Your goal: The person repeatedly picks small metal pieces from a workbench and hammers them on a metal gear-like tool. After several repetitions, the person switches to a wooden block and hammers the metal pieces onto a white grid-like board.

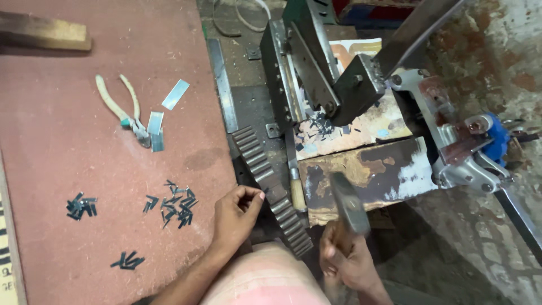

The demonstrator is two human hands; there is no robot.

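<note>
At toothed bar (271, 189): left hand (234, 217) pinches small clip, right hand (344, 257) fisted round hammer (349, 210); cut clips (172, 209) piled, unworked.

L hand (236, 214) fingertips pinched, forearm angled up-right; R hand (345, 257) fisted, wrist low.

A dull reddish-brown work surface (68, 113) carries scattered dark, near-black metal clips (172, 208) and pale silvery metal strips (175, 94) — beside pliers (121, 110) with cream handles. The toothed rack (271, 189) is ridged grey steel; a blue part (498, 141) marks the grey machine.
</note>
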